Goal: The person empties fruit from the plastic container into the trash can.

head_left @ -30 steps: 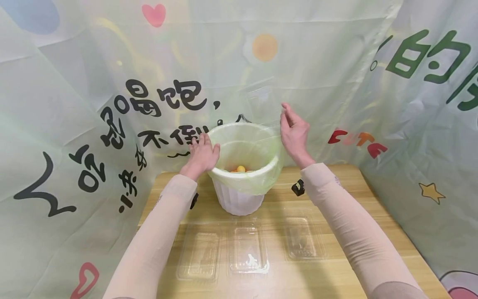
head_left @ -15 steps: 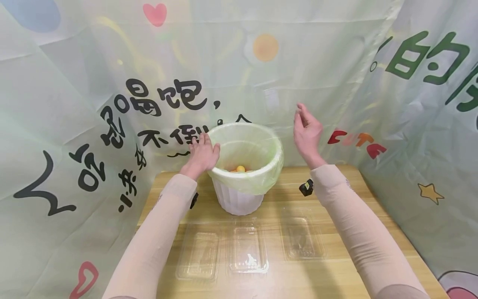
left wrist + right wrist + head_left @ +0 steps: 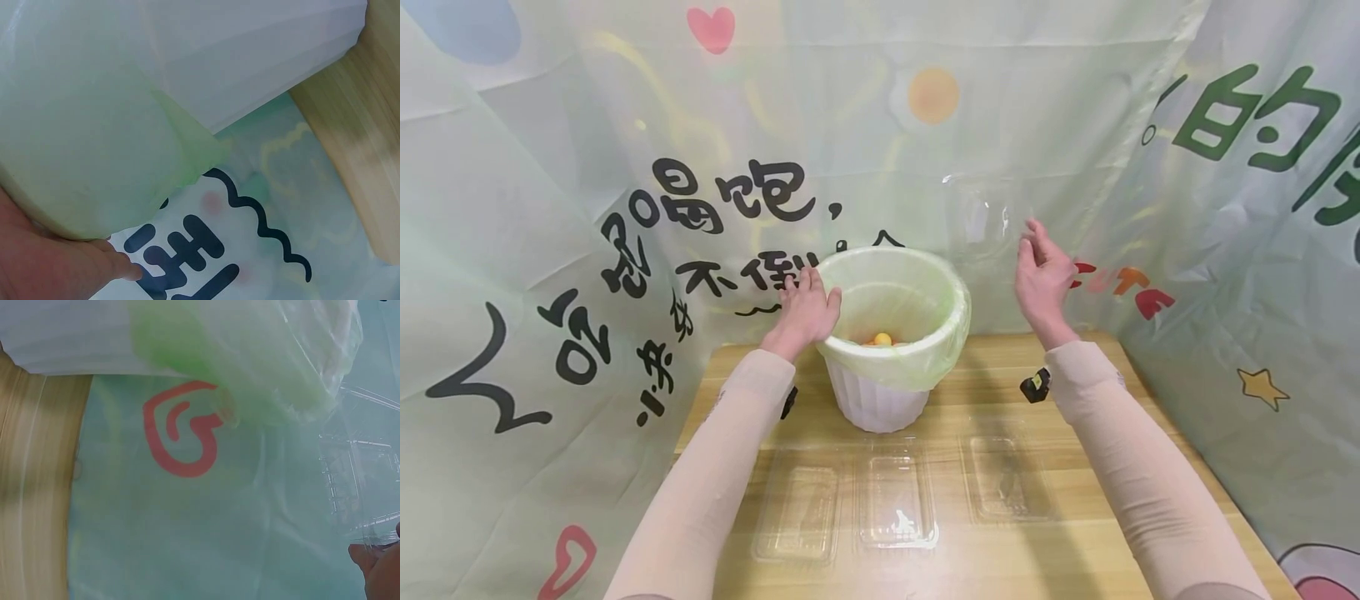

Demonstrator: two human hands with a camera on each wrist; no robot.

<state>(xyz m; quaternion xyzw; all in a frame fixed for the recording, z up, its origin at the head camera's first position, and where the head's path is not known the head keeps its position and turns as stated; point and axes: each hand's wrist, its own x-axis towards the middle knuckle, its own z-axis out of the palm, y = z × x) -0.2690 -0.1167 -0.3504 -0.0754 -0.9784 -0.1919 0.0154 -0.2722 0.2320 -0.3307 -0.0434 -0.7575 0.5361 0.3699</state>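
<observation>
In the head view my left hand rests on the left side of the white bin's rim, fingers extended and spread. A pale green bag lines this bin and folds over its edge; a yellow ball and some orange show at the bottom. To the right of the bin, my right hand is raised, pinching a clear plastic container by its edge between thumb and fingers. The right wrist view shows the container's ribbed wall beside the bag, with only part of the hand visible.
Three clear plastic containers, a left one, a middle one and a right one, lie in a row on the wooden table before the bin. Printed cloth hangs behind and along both sides.
My right hand has moved right and slightly down, away from the bin, carrying the clear plastic container out from over the rim. The left hand has stayed on the rim.
</observation>
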